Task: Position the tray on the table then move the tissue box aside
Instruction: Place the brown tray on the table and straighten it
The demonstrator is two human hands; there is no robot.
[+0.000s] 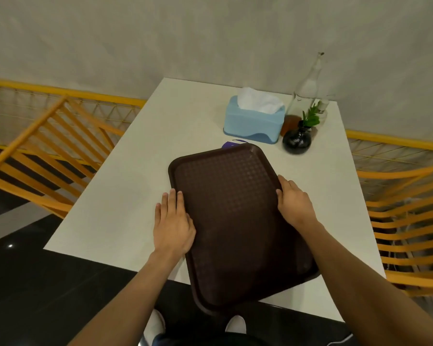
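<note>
A dark brown tray (230, 221) with a textured floor sits slanted over the white table (125, 191), its near corner hanging past the table's front edge. My left hand (173, 223) grips the tray's left rim, fingers pointing away from me. My right hand (294, 201) grips the right rim. A light blue tissue box (253, 123) with a white tissue sticking up stands beyond the tray toward the back right, apart from it.
A small black vase with a green sprig (298, 138) and a clear glass bottle (308, 88) stand right of the tissue box. A purple item (231, 144) peeks from under the tray's far edge. Orange slatted chairs (48, 156) flank the table on both sides.
</note>
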